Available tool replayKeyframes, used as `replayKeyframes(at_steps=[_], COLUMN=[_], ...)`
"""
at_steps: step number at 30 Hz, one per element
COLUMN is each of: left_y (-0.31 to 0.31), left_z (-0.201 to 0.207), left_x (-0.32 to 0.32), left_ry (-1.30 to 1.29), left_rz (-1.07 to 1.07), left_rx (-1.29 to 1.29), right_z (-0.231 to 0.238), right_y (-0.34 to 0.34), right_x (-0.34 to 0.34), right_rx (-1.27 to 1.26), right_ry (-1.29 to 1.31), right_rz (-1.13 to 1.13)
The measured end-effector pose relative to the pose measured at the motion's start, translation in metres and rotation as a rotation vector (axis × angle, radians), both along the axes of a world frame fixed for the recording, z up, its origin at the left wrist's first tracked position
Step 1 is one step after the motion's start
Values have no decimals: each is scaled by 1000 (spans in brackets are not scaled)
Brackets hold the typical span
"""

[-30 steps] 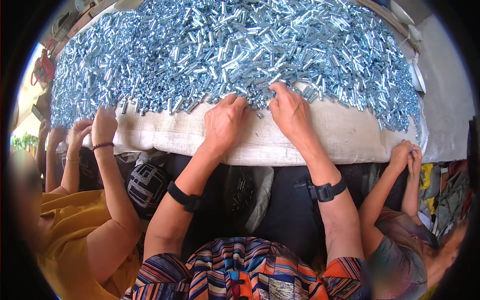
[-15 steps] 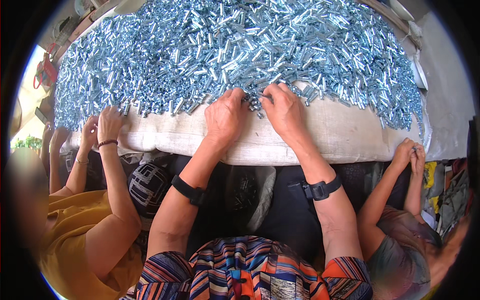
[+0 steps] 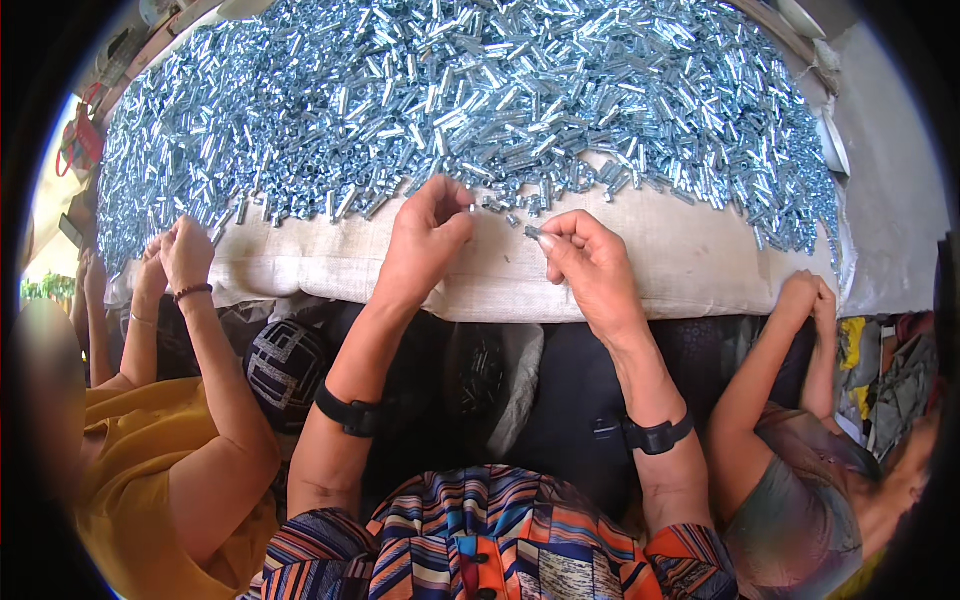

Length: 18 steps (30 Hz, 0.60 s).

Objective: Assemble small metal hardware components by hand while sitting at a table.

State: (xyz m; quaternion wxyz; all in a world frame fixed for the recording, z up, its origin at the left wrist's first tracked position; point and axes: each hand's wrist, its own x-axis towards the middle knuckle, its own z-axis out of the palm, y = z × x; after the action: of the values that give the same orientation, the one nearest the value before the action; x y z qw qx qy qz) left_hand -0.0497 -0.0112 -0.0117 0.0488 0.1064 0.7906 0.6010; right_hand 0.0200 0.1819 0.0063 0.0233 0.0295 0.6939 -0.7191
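A large heap of shiny blue-silver metal pieces (image 3: 470,110), short tubes and small rings among them, covers the cloth-topped table (image 3: 400,285). At the heap's near edge my left hand (image 3: 425,235) has its fingers curled and thumb close to the forefinger; whether a small piece is between them is too small to make out. Over the bare cloth, to the right, my right hand (image 3: 595,265) pinches a small metal piece (image 3: 532,231) between thumb and forefinger. A few loose pieces (image 3: 510,212) lie between my two hands.
On the left, a co-worker in a mustard top (image 3: 150,470) has hands at the heap's edge. Another co-worker's hands (image 3: 810,295) are at the table's right end. A pale open bag (image 3: 520,385) with small pieces hangs below the table edge by my lap.
My right hand has drawn back from the heap toward me with a small metal piece. My left hand has shifted slightly left, so the hands are farther apart.
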Motion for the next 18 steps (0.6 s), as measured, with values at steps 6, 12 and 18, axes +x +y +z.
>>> replayKeyframes(at_steps=[6, 12, 18], left_y=[9, 9, 5], left_z=[16, 17, 11], left_x=[30, 38, 37], left_ry=[-292, -294, -322], left_rz=[-190, -271, -277], left_rx=[421, 365, 431], right_z=[6, 6, 10], right_y=[-7, -8, -4], right_x=[7, 8, 16], right_rx=[35, 59, 21], right_ry=[33, 92, 32], right_rz=[46, 5, 0])
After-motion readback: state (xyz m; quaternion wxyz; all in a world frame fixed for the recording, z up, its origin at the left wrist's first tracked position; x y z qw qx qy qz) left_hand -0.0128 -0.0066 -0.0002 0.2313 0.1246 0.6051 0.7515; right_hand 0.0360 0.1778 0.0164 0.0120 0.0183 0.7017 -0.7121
